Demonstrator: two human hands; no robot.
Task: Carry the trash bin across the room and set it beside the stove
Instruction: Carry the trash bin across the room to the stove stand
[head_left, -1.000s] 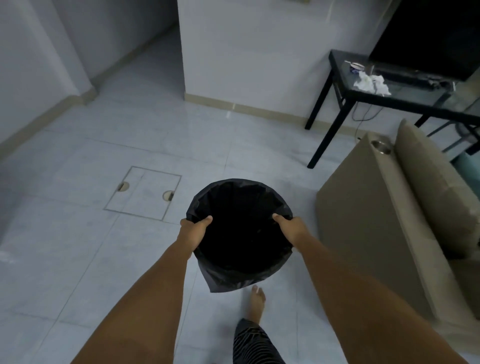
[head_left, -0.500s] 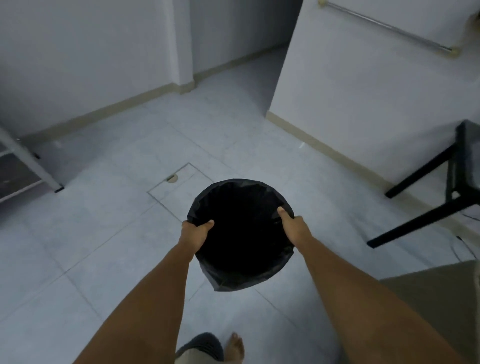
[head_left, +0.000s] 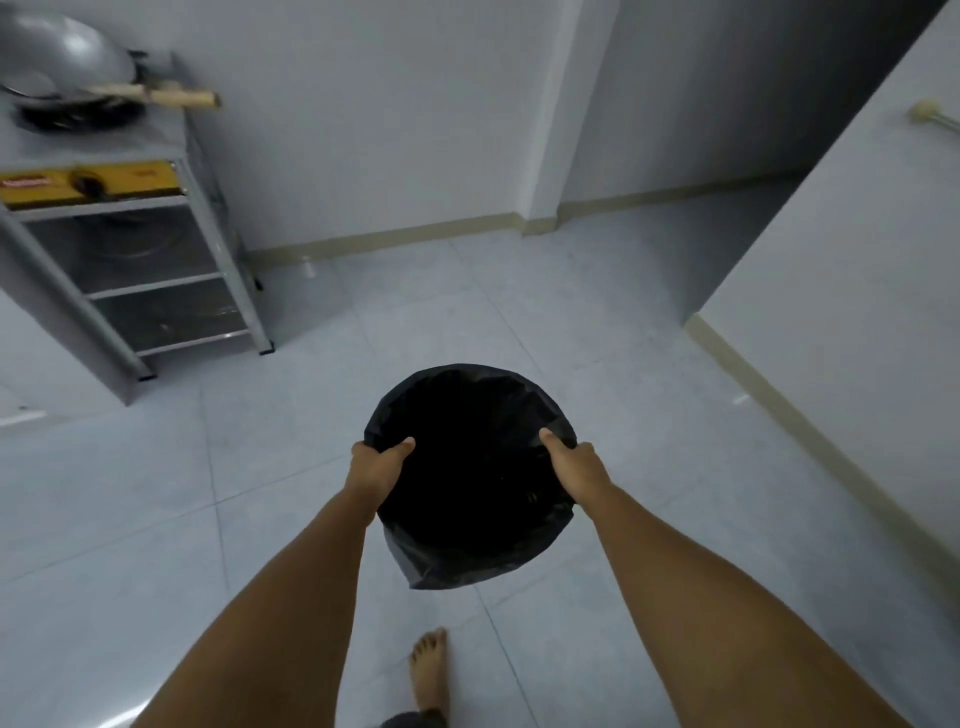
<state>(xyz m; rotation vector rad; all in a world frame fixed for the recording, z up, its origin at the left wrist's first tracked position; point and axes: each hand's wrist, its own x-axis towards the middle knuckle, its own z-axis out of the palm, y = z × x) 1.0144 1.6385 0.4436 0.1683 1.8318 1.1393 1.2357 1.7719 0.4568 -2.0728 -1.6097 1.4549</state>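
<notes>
The round trash bin lined with a glossy black plastic bag (head_left: 470, 467) hangs in the air out in front of the person, clear of the pale tiled floor (head_left: 156, 493), roughly mid-room and level. A moment ago the view over it showed a sofa and a dark side table, then a bare corner and a floor hatch; now the person has turned, and the metal stove stand with a yellow front panel (head_left: 119, 249) has come into sight at the far left, a large steel wok with a wooden handle (head_left: 62, 62) sitting on top. To my eye that means the carry is well under way and the goal is found, though the bin is well apart from the stand, with open floor between them. The left hand (head_left: 375, 465) clamps the near-left of the rim and the right hand (head_left: 574, 462) the near-right, each with the thumb hooked inside over the bag; the remaining fingers wrap outside under the rim, mostly hidden. Both hands are closed tight on the bin, the bag's loose skirt drooping below the arms. One bare foot (head_left: 428, 670) is planted just beneath, suggesting a stride toward the stove's right side.
</notes>
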